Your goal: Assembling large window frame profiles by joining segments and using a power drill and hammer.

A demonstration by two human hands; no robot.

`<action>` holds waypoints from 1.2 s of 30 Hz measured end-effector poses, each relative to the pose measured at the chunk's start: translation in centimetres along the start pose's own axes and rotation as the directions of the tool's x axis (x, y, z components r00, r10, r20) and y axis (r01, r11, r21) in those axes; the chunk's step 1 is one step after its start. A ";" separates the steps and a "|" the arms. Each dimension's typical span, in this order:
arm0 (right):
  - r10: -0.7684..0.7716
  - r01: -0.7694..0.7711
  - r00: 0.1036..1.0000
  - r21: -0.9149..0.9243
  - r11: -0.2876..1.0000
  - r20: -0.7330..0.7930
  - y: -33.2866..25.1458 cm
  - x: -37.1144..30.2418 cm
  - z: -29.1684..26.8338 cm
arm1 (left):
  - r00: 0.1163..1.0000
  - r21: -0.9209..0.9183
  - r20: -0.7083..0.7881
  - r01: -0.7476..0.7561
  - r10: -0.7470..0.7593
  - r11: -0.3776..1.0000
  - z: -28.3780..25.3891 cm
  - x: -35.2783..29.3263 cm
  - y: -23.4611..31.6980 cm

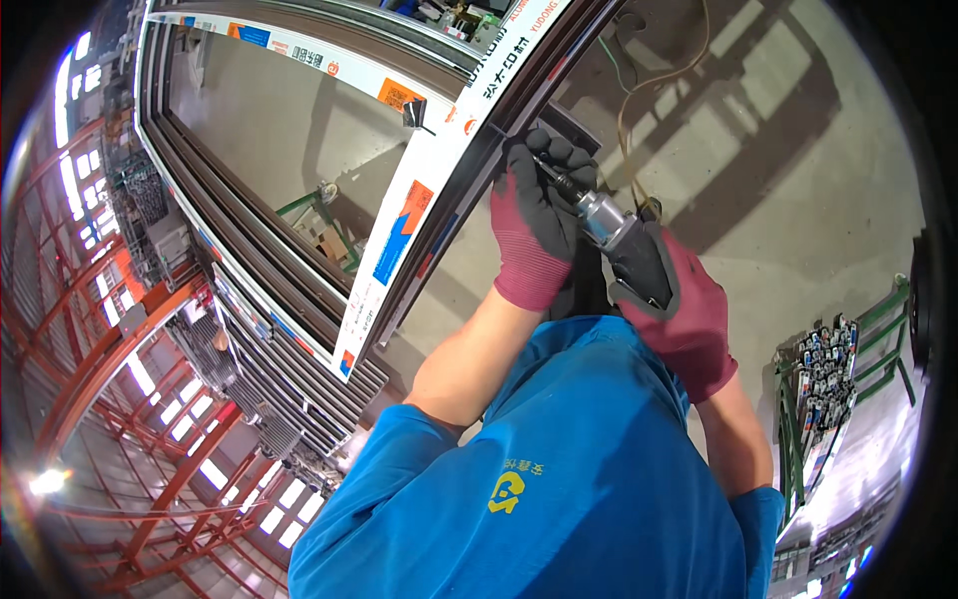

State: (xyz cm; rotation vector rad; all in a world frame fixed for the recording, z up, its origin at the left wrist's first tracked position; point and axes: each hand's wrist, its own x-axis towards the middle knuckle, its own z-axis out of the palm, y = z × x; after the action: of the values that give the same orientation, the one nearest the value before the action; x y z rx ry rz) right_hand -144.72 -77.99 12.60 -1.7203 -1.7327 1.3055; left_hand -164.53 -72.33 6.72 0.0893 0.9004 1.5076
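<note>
My right hand (689, 309), in a maroon and black glove, is wrapped round the grip of a power screwdriver (604, 218) with a silver body. Its slim bit points up and left. Closed round that tip are the fingers of my left hand (534, 225), gloved the same way; whatever they pinch is hidden. Both hands are at the near side of a dark aluminium frame (454, 225), whose upper face carries white protective film (409, 185) with orange and blue patches. A small black piece (414, 112) sits at the frame's inner corner.
A thin hose (624, 120) hangs down beside the screwdriver. To the left, more dark profiles (259, 235) form the frame's other side, above a stack of metal lengths (299, 379). A green rack (798, 419) with bundled profiles stands on the floor at right.
</note>
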 end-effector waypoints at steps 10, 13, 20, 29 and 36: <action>0.268 -0.279 0.960 0.399 0.874 0.086 4.8 0.4 -1.3 | 0.995 0.134 -0.089 -0.023 0.035 0.991 2.3 -0.7 -1.5; 0.375 -0.413 0.910 0.476 0.776 0.177 3.8 1.3 -2.4 | 0.987 0.192 -0.139 -0.056 0.083 0.980 3.3 -0.5 -2.0; 0.252 -0.247 0.968 0.255 0.935 0.013 6.3 -0.1 -0.7 | 0.982 0.171 -0.169 -0.052 0.081 0.984 1.8 -1.5 -2.9; 0.076 -0.025 0.981 -0.269 0.963 0.180 1.1 -2.8 -1.8 | 0.978 0.097 -0.192 -0.064 0.082 0.993 -0.1 -2.9 -3.5; -0.075 0.081 0.992 -0.057 0.995 0.097 3.2 -1.7 -2.1 | 0.873 0.902 0.381 -0.423 0.305 0.084 0.4 -3.8 -0.1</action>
State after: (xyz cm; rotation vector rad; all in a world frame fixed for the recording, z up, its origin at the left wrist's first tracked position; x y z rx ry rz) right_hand -140.88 -79.38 11.70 -1.6287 -1.8919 1.3330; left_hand -163.53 -75.45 8.64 1.4848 1.7688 1.0445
